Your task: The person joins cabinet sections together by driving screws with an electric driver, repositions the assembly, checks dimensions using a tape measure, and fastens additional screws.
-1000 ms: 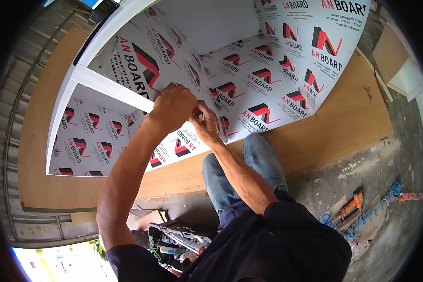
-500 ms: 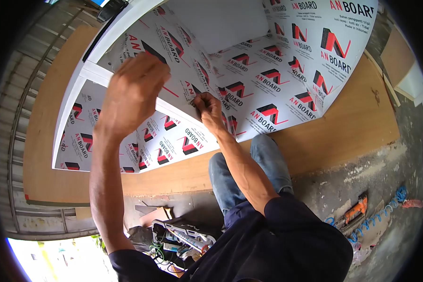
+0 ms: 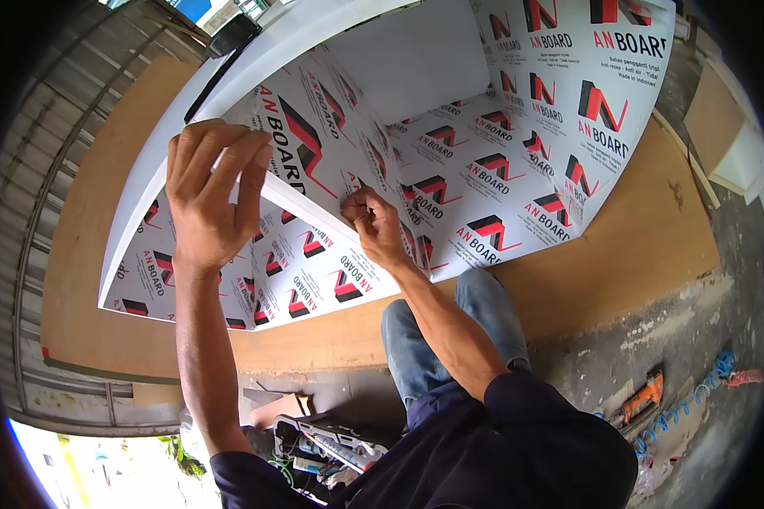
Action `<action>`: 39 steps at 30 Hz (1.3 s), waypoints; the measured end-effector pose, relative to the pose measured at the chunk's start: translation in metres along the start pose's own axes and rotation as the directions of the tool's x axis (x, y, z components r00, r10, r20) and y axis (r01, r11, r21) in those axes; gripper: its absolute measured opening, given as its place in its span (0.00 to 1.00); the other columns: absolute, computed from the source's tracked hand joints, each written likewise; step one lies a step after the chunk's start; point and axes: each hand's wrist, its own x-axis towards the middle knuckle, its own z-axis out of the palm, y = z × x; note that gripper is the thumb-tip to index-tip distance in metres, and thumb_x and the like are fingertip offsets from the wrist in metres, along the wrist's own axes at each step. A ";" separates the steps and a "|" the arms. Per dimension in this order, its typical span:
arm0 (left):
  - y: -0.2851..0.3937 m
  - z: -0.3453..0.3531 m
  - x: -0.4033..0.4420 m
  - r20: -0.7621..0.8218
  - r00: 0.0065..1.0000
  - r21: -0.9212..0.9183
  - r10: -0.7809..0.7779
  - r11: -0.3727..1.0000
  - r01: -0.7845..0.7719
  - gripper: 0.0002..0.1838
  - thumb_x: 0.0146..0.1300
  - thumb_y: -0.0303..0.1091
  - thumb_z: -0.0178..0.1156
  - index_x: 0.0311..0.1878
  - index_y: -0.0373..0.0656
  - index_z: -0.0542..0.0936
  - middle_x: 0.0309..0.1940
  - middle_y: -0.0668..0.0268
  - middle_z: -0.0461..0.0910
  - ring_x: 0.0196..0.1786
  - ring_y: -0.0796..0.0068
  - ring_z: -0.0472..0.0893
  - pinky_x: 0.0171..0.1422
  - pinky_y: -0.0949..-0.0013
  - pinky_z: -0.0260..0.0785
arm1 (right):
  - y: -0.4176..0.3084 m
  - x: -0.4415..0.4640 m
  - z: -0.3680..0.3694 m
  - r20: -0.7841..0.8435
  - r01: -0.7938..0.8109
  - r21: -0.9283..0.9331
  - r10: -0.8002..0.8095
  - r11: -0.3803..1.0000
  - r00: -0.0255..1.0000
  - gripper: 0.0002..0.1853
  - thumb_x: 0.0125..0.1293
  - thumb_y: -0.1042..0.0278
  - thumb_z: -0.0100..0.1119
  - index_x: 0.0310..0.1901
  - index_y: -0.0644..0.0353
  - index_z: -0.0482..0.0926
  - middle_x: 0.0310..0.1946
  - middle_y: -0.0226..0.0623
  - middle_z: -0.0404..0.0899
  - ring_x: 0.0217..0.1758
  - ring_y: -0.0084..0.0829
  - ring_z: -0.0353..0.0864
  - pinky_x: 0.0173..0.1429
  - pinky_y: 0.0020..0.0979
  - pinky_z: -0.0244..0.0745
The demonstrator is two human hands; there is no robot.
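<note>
A large white cabinet carcass (image 3: 488, 182), its inside panels printed with red and black ANBOARD logos, lies open towards me. A narrow white divider edge (image 3: 306, 206) runs between two compartments. My left hand (image 3: 216, 191) is at the far left end of this edge, with bent fingers and the thumb tip pressed together; what they pinch is too small to tell. Lower along the same edge, my right hand (image 3: 375, 227) has its thumb and fingers closed in a pinch, the thing between them hidden.
Brown plywood (image 3: 620, 254) lies under the cabinet. A black round object (image 3: 234, 36) rests on its top left. An orange tool (image 3: 643, 395) and a blue coiled hose (image 3: 683, 410) lie on the floor at the right. A tool container (image 3: 314, 450) stands below left.
My left hand has moved away from my right hand, up and left along the divider edge. My right hand has stayed near the same place on the edge.
</note>
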 end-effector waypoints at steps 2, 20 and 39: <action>0.004 0.005 0.001 0.096 0.994 -0.001 0.052 0.999 -0.052 0.08 0.54 0.23 0.69 0.38 0.42 0.84 0.37 0.65 0.83 0.48 0.65 0.79 0.55 0.59 0.67 | 0.000 0.005 0.009 -0.076 0.052 -0.098 -0.059 0.994 0.995 0.06 0.71 0.78 0.53 0.34 0.62 0.74 0.25 0.24 0.76 0.30 0.17 0.71 0.38 0.21 0.69; -0.016 0.000 -0.007 0.407 0.907 0.018 0.107 0.992 -0.124 0.10 0.52 0.22 0.67 0.40 0.38 0.84 0.46 0.63 0.84 0.61 0.66 0.78 0.75 0.55 0.64 | -0.039 0.026 0.023 -0.013 0.196 0.045 -0.195 0.980 0.981 0.09 0.68 0.65 0.66 0.40 0.61 0.78 0.35 0.29 0.75 0.40 0.22 0.73 0.46 0.27 0.69; -0.053 -0.034 -0.020 -0.235 0.962 0.050 -0.140 0.987 0.156 0.13 0.62 0.16 0.58 0.47 0.39 0.85 0.44 0.60 0.86 0.50 0.60 0.84 0.54 0.63 0.76 | -0.030 0.059 0.038 -0.186 -0.176 0.040 0.180 0.984 0.966 0.10 0.73 0.65 0.60 0.37 0.63 0.79 0.26 0.21 0.74 0.28 0.13 0.63 0.33 0.22 0.60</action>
